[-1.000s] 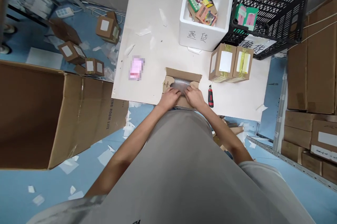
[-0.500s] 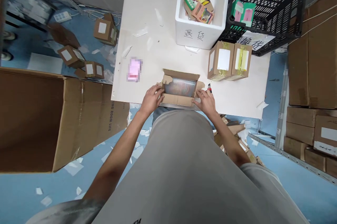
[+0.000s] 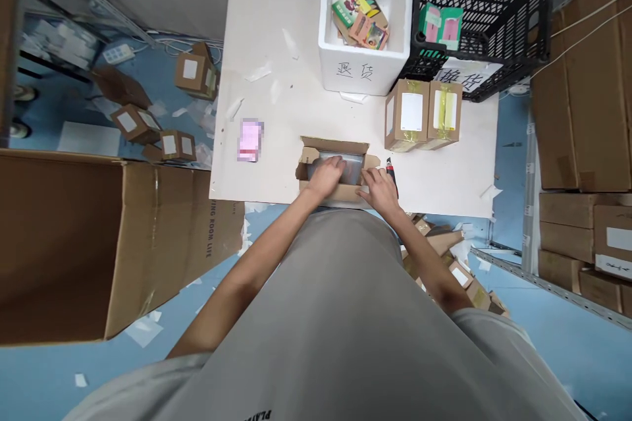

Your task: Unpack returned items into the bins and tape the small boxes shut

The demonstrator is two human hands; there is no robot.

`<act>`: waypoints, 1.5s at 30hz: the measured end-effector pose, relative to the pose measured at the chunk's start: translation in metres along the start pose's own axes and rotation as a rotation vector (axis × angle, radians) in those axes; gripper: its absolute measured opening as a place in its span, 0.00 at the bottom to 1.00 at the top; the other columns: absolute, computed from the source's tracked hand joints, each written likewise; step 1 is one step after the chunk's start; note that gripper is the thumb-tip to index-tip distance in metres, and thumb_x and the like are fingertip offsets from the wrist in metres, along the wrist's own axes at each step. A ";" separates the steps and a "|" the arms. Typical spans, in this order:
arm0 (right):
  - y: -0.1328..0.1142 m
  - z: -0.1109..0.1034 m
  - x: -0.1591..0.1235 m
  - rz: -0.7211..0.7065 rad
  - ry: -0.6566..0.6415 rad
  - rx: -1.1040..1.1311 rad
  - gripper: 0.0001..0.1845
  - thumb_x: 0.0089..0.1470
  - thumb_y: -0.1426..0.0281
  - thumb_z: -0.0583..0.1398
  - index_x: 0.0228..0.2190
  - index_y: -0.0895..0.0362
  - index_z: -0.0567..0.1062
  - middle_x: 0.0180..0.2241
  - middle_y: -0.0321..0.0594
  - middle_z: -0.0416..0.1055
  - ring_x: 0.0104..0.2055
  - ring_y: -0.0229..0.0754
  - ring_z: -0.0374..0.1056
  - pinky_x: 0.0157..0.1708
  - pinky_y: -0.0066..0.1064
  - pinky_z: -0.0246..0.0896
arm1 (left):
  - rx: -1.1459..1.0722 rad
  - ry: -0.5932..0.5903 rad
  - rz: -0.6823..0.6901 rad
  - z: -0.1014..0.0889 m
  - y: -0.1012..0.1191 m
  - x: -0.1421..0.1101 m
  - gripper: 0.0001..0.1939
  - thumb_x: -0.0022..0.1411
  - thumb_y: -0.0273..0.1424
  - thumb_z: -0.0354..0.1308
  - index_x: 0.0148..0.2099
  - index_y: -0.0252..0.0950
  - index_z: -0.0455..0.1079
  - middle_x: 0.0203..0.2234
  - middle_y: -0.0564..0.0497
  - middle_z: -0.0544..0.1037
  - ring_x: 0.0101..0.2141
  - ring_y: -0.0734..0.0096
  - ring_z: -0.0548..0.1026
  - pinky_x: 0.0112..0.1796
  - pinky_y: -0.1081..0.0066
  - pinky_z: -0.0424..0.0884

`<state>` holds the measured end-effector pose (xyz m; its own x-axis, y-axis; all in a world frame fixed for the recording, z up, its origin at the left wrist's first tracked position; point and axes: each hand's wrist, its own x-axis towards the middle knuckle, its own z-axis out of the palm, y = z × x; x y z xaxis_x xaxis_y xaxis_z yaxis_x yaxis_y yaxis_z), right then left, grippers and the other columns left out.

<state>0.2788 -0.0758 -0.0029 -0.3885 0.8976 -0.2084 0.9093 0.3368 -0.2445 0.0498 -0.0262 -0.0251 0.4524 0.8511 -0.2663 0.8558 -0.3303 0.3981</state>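
An opened cardboard box (image 3: 340,193) sits at the table's front edge with its flaps spread. Inside lies an item in clear plastic wrap (image 3: 351,170), partly covered by my left hand. My left hand (image 3: 328,177) reaches over the box's front wall, its bent fingers closed against the wrapped item; the fingertips are partly hidden. At the box's right end, my right hand (image 3: 379,190) has its thumb and fingers closed on the cardboard by the side flap. Just beyond that hand a red and black box cutter (image 3: 391,172) lies on the table.
Two taped cartons (image 3: 422,115) stand right of the box. Behind them are a white bin (image 3: 365,72) holding small colourful packages and a black crate (image 3: 523,32). A blurred pink item (image 3: 250,140) lies at left. A large open carton (image 3: 143,250) stands left of the table (image 3: 276,111).
My left hand has moved from the box's left edge rightward and into it, onto the wrapped item. My right hand stays at the right end. The view has shifted slightly.
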 end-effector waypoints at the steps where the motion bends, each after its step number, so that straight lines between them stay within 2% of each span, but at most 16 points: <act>1: -0.001 -0.001 0.000 0.001 -0.006 0.000 0.32 0.74 0.60 0.65 0.72 0.61 0.72 0.64 0.60 0.75 0.63 0.65 0.65 0.59 0.52 0.64 | 0.036 -0.039 -0.027 0.001 0.004 0.008 0.25 0.75 0.17 0.48 0.66 0.30 0.76 0.68 0.30 0.77 0.64 0.48 0.78 0.62 0.53 0.77; 4: -0.004 -0.005 0.000 0.012 -0.031 0.002 0.33 0.74 0.62 0.65 0.73 0.60 0.71 0.65 0.59 0.75 0.64 0.65 0.65 0.61 0.51 0.64 | 0.117 -0.091 -0.067 0.002 0.006 0.021 0.23 0.75 0.17 0.47 0.63 0.27 0.77 0.64 0.28 0.78 0.60 0.47 0.80 0.56 0.55 0.77; 11: -0.007 -0.007 0.001 0.031 -0.044 0.005 0.33 0.74 0.63 0.65 0.73 0.61 0.71 0.66 0.60 0.74 0.64 0.65 0.65 0.61 0.50 0.63 | 0.125 0.011 -0.044 0.006 -0.004 0.022 0.23 0.72 0.16 0.48 0.60 0.31 0.78 0.58 0.34 0.83 0.56 0.52 0.79 0.54 0.59 0.75; 21: -0.004 -0.002 0.005 0.024 -0.018 -0.019 0.31 0.73 0.64 0.66 0.71 0.62 0.73 0.65 0.60 0.74 0.64 0.65 0.65 0.61 0.50 0.63 | 0.137 -0.067 -0.099 -0.015 0.005 0.043 0.19 0.75 0.19 0.52 0.61 0.25 0.78 0.58 0.29 0.81 0.57 0.46 0.78 0.53 0.57 0.75; 28: -0.005 -0.002 0.002 0.010 -0.029 -0.005 0.31 0.72 0.64 0.68 0.70 0.61 0.73 0.64 0.60 0.75 0.64 0.65 0.65 0.61 0.50 0.64 | 0.139 -0.149 -0.097 -0.023 0.011 0.034 0.17 0.72 0.19 0.55 0.53 0.26 0.85 0.58 0.27 0.80 0.57 0.41 0.80 0.55 0.51 0.77; 33: -0.001 0.001 0.000 0.020 -0.005 0.054 0.30 0.72 0.64 0.68 0.69 0.60 0.74 0.66 0.58 0.74 0.64 0.64 0.66 0.61 0.50 0.65 | 0.166 -0.106 -0.007 -0.032 0.011 0.014 0.17 0.69 0.18 0.54 0.48 0.29 0.85 0.57 0.29 0.81 0.59 0.39 0.76 0.54 0.49 0.76; 36: 0.002 0.005 -0.001 0.037 0.032 0.120 0.31 0.71 0.63 0.68 0.69 0.59 0.75 0.67 0.57 0.75 0.65 0.64 0.67 0.63 0.50 0.66 | 0.136 -0.007 0.024 -0.051 0.009 -0.007 0.17 0.72 0.20 0.53 0.48 0.34 0.84 0.51 0.34 0.83 0.54 0.43 0.78 0.51 0.51 0.76; 39: 0.005 0.009 -0.002 0.073 0.074 0.209 0.31 0.70 0.63 0.68 0.69 0.61 0.75 0.67 0.58 0.76 0.65 0.63 0.69 0.66 0.51 0.66 | 0.013 0.108 -0.003 -0.084 0.003 -0.032 0.14 0.75 0.26 0.54 0.51 0.38 0.83 0.48 0.39 0.85 0.50 0.47 0.80 0.48 0.55 0.77; 43: 0.000 0.001 0.001 0.163 0.174 0.477 0.34 0.68 0.58 0.70 0.68 0.61 0.77 0.62 0.59 0.81 0.60 0.62 0.73 0.64 0.54 0.70 | -0.332 0.333 -0.032 -0.135 -0.009 -0.061 0.11 0.77 0.38 0.61 0.50 0.40 0.83 0.46 0.45 0.88 0.46 0.53 0.83 0.48 0.59 0.78; 45: -0.006 -0.012 0.008 0.197 0.248 0.712 0.38 0.65 0.52 0.71 0.69 0.58 0.76 0.60 0.56 0.83 0.53 0.57 0.76 0.55 0.49 0.75 | -0.581 0.419 -0.066 -0.152 -0.015 -0.068 0.18 0.73 0.50 0.67 0.46 0.39 0.83 0.42 0.45 0.89 0.43 0.55 0.84 0.48 0.59 0.80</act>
<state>0.2724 -0.0673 0.0083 -0.1086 0.9875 -0.1139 0.6104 -0.0241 -0.7917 -0.0318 -0.0171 0.1200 0.1699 0.9854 0.0070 0.5533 -0.1013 0.8268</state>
